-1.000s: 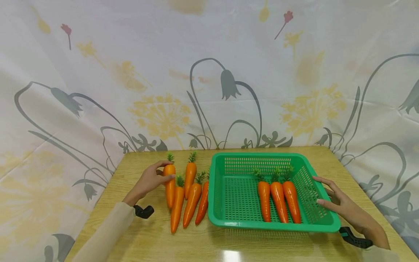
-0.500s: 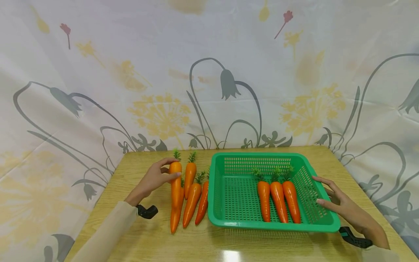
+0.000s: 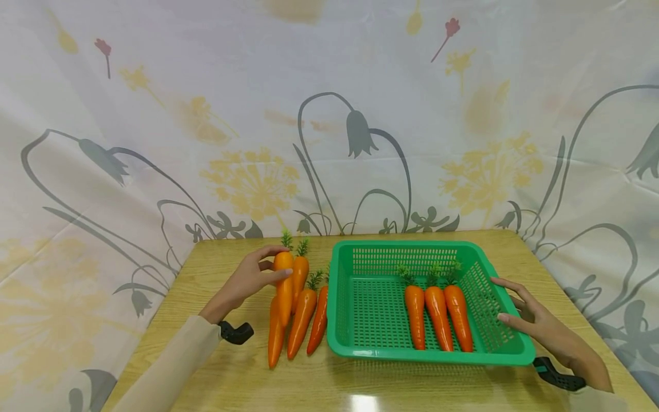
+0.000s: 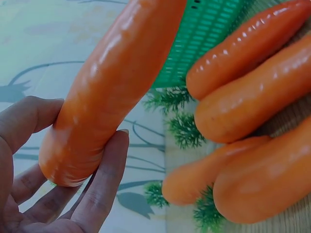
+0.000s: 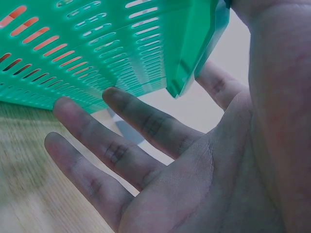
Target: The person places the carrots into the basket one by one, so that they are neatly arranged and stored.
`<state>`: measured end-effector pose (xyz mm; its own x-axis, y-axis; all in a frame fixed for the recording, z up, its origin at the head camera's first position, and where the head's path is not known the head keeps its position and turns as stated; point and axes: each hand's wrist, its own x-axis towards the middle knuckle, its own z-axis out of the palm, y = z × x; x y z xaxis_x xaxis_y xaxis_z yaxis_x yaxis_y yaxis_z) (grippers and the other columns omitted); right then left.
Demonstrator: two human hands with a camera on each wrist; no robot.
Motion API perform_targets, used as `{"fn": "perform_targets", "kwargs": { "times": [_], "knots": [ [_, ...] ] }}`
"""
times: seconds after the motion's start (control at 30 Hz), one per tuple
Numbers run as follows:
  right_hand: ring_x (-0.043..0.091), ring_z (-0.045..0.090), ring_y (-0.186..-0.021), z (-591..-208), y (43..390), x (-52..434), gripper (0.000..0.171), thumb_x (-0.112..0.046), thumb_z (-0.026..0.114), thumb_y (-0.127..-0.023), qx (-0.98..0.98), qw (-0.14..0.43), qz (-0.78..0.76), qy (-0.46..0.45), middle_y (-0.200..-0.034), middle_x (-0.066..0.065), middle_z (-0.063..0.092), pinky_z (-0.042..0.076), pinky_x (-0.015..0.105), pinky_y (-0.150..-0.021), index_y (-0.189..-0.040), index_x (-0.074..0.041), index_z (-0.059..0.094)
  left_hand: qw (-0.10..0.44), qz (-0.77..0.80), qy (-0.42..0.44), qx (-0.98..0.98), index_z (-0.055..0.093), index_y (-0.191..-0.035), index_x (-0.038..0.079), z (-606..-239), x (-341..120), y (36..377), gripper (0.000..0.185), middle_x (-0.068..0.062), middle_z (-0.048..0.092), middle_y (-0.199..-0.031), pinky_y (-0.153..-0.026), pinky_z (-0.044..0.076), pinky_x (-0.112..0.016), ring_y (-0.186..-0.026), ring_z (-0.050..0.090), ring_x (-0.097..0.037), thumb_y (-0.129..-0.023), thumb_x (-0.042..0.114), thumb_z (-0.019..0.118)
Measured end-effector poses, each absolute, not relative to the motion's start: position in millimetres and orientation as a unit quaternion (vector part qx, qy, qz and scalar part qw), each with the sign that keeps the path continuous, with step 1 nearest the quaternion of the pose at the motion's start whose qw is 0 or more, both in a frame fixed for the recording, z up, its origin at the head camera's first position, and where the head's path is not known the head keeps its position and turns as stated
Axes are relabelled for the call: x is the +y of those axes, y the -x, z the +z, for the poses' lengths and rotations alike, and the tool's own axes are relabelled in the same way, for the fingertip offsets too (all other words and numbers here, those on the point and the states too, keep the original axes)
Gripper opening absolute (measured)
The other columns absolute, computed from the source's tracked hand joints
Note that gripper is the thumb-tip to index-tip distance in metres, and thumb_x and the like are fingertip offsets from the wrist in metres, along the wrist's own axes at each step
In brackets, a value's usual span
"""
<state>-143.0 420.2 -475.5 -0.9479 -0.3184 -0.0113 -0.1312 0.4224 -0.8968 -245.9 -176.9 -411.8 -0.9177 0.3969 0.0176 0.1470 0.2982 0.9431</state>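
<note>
My left hand (image 3: 251,277) pinches an orange carrot (image 3: 284,292) near its leafy top, thumb on one side and fingers on the other. In the left wrist view that carrot (image 4: 104,97) slants upward, above the others on the table. In the head view its lower end overlaps a loose carrot (image 3: 275,340). A green plastic basket (image 3: 432,357) stands to the right, with three carrots (image 3: 436,317) lying side by side in its right half. My right hand (image 3: 543,323) rests at the basket's right rim; the right wrist view shows its fingers (image 5: 112,150) fairly straight outside the slotted wall.
More loose carrots (image 3: 304,320) lie between my left hand and the basket, one close against the basket's left side. Wooden tabletop (image 3: 231,377) shows in front of them. A flower-printed cloth (image 3: 329,171) hangs behind and at both sides.
My left hand has moved right and slightly up with the carrot, from the left end of the row to over the neighbouring carrots. The right hand and basket have stayed put.
</note>
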Motion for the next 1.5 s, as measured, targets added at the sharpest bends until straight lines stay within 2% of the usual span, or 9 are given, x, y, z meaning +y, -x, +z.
{"fn": "perform_targets", "kwargs": {
  "times": [0.07,0.23,0.4,0.63,0.93,1.2,1.33,1.5],
  "knots": [
    [0.074,0.005,-0.137,-476.0,142.8,420.4,0.072,-0.01,0.051,-0.109,0.838,0.091,-0.521,0.133,-0.169,0.018,-0.015,0.042,0.078,-0.09,-0.167,-0.026,0.011,0.109,0.567,-0.176,0.797,0.055,-0.144,0.014,-409.3,-174.2,244.5,0.055,-0.013,0.054,-0.143,-0.08,0.06,-0.045,-0.108,0.064,-0.033,-0.095,0.026,0.078],
    [0.073,0.009,-0.137,-476.5,142.9,420.8,0.073,-0.01,0.051,-0.109,0.837,0.095,-0.524,0.129,-0.165,0.032,-0.012,0.046,0.073,-0.089,-0.167,-0.026,0.01,0.11,0.565,-0.185,0.796,0.056,-0.143,0.015,-406.2,-166.9,241.6,0.054,-0.011,0.055,-0.142,-0.08,0.059,-0.046,-0.107,0.065,-0.031,-0.095,0.026,0.078],
    [0.073,0.007,-0.137,-475.5,143.0,421.2,0.073,-0.01,0.051,-0.108,0.838,0.093,-0.522,0.129,-0.166,0.028,-0.014,0.043,0.076,-0.09,-0.167,-0.027,0.011,0.114,0.567,-0.195,0.792,0.058,-0.141,0.018,-404.3,-158.5,240.6,0.052,-0.01,0.058,-0.136,-0.077,0.059,-0.051,-0.101,0.065,-0.032,-0.095,0.026,0.078],
    [0.072,0.012,-0.136,-475.3,143.0,420.7,0.074,-0.01,0.051,-0.108,0.839,0.091,-0.52,0.131,-0.164,0.034,-0.01,0.048,0.069,-0.089,-0.167,-0.027,0.01,0.121,0.571,-0.213,0.784,0.058,-0.141,0.018,-400.0,-147.5,239.3,0.051,-0.01,0.056,-0.138,-0.081,0.059,-0.049,-0.107,0.065,-0.031,-0.095,0.025,0.078],
    [0.073,0.008,-0.137,-474.0,143.1,420.6,0.073,-0.01,0.051,-0.108,0.84,0.09,-0.519,0.131,-0.166,0.029,-0.013,0.044,0.076,-0.09,-0.167,-0.027,0.011,0.119,0.558,-0.226,0.79,0.059,-0.14,0.02,-396.8,-131.3,239.4,0.05,-0.006,0.056,-0.141,-0.081,0.06,-0.046,-0.112,0.064,-0.029,-0.094,0.026,0.079],
    [0.073,0.006,-0.137,-476.1,143.0,420.9,0.073,-0.01,0.051,-0.109,0.84,0.091,-0.519,0.131,-0.169,0.016,-0.015,0.044,0.075,-0.09,-0.167,-0.026,0.01,0.122,0.563,-0.248,0.779,0.059,-0.14,0.02,-394.5,-118.6,239.8,0.05,-0.005,0.055,-0.142,-0.084,0.057,-0.059,-0.113,0.066,-0.027,-0.094,0.026,0.079],
    [0.073,0.007,-0.137,-476.2,143.7,420.8,0.073,-0.01,0.051,-0.109,0.839,0.092,-0.52,0.133,-0.169,0.015,-0.013,0.046,0.072,-0.09,-0.167,-0.026,0.01,0.127,0.565,-0.257,0.774,0.058,-0.142,0.017,-396.1,-113.4,241.2,0.051,-0.007,0.056,-0.139,-0.08,0.058,-0.052,-0.11,0.066,-0.028,-0.095,0.024,0.078],
    [0.073,0.009,-0.137,-476.5,143.4,420.7,0.073,-0.01,0.051,-0.109,0.839,0.091,-0.519,0.136,-0.169,0.013,-0.012,0.049,0.066,-0.089,-0.167,-0.026,0.01,0.129,0.56,-0.264,0.775,0.056,-0.145,0.012,-396.0,-106.6,241.7,0.055,-0.008,0.056,-0.137,-0.067,0.057,-0.041,-0.104,0.067,-0.028,-0.096,0.024,0.077]
  ]
}}
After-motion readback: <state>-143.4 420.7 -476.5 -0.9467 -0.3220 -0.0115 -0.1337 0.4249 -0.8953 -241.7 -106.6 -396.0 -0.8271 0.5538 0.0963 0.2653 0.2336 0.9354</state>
